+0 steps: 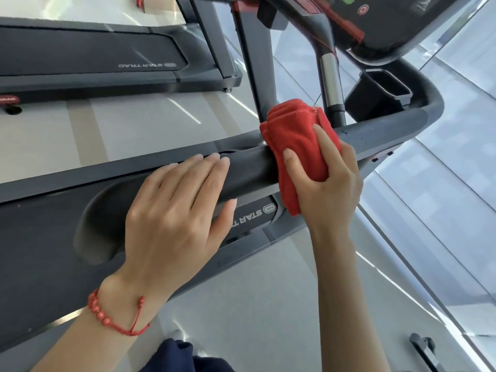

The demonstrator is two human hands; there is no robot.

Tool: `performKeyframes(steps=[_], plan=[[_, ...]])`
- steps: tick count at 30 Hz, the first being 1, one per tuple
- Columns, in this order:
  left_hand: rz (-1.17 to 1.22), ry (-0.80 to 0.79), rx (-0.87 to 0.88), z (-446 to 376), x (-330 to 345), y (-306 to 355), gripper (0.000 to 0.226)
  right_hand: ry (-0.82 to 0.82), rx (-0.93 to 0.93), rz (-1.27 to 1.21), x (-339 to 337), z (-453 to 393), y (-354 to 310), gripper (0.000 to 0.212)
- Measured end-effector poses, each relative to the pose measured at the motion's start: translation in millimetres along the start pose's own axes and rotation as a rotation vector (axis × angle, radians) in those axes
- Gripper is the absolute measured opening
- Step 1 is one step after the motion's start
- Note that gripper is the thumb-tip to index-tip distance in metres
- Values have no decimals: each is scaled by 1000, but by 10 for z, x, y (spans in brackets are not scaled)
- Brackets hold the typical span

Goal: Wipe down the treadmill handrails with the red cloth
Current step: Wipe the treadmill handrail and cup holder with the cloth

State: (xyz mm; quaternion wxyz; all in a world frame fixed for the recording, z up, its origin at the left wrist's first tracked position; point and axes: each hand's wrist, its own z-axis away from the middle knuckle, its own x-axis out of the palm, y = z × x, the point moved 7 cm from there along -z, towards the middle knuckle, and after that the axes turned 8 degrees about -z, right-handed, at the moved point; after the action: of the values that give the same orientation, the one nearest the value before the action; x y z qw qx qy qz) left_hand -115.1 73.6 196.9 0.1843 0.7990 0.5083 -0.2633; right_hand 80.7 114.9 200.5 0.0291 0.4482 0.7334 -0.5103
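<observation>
1. The left hand (177,208) lies flat on the near end of the handrail (249,170), fingers straight and close together over the top of the bar, thumb down its near side; it holds nothing and looks to be steadying the person

2. The rail runs as one long dark bar from lower left to upper right, its long axis rising toward the console (397,20), where it bends round past the cup holder (381,89)

3. The cloth (298,146), folded thick, is draped over the rail just right of the left hand's fingertips, its lower end hanging below the bar

4. The right hand (322,181) grips the cloth from the near side, fingers curled up over it and pressing it to the rail

5. The right hand is the nearer to the unwiped stretch, which lies up and to the right of the cloth; by my reading the coming stroke should follow the bar's axis that way, toward the bend

6. How much of the rail is already wiped cannot be told
</observation>
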Motion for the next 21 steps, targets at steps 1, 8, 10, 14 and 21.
performKeyframes(steps=[1,8,10,14,21], plan=[[24,-8,-8,-31,14,23,32,-4,-17,1,15,35,-31,51],[60,-88,-66,-226,255,244,32,-68,-76,-10,10,-100,19,50],[36,-92,-61,-259,328,318,33,-49,-46,-14,-42,-209,125,50],[-34,-70,-81,-269,413,399,30,-9,-27,21,-79,-237,180,51],[-123,58,-67,-280,423,426,19,-118,-182,-57,-71,-319,215,53]])
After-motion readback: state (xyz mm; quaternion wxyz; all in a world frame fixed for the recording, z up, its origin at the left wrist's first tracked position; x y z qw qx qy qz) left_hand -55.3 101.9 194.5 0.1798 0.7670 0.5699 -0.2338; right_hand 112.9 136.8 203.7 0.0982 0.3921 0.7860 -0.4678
